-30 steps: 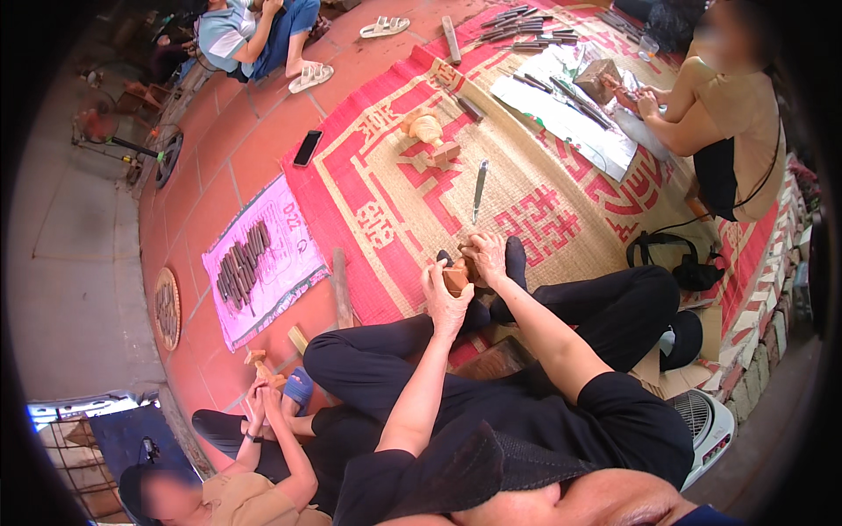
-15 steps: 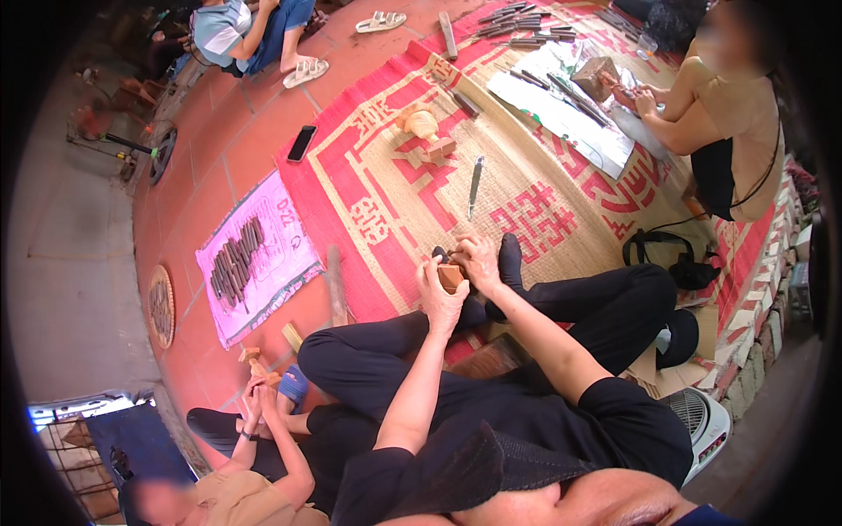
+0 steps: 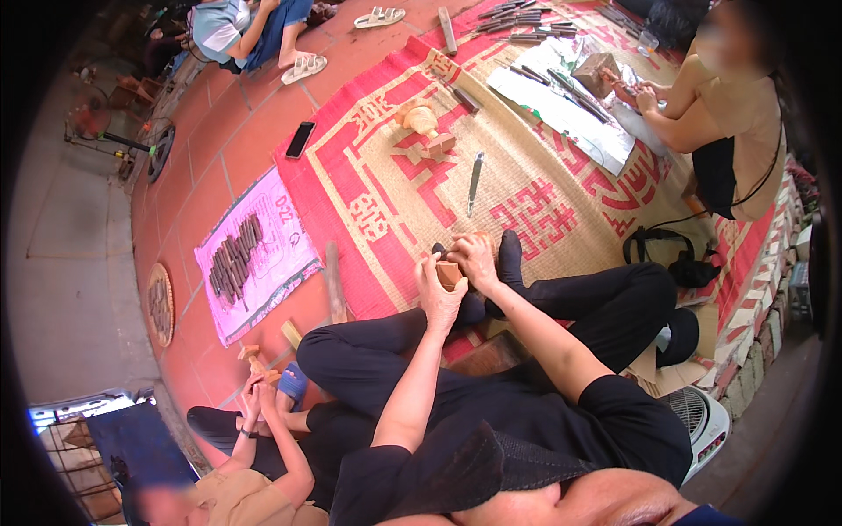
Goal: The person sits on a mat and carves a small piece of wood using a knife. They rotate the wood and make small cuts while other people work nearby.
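Note:
Between my bent legs, my left hand (image 3: 438, 296) is closed round a small reddish-brown wooden block (image 3: 450, 277), its flat end facing up toward me. My right hand (image 3: 475, 263) is pressed against the far side of the block, fingers curled. A dark bit shows by its fingertips, but what it grips is hidden. Ahead on the red and straw-coloured mat (image 3: 373, 294) lies a slim tool with a pale tip (image 3: 475, 184). Beyond it rests a pale carved wooden piece (image 3: 418, 120) beside a reddish wooden block (image 3: 441, 145).
A black phone (image 3: 300, 140) lies at the mat's left edge. Several dark tools lie on a pink sheet (image 3: 294, 252) on the tiles, near a wooden stick (image 3: 335, 285). One person (image 3: 737, 131) works at far right; another person's hands (image 3: 260, 394) hold wood at lower left.
Both hands stay around the block, with only a slight shift of the right fingers. The mat and things on it keep their places.

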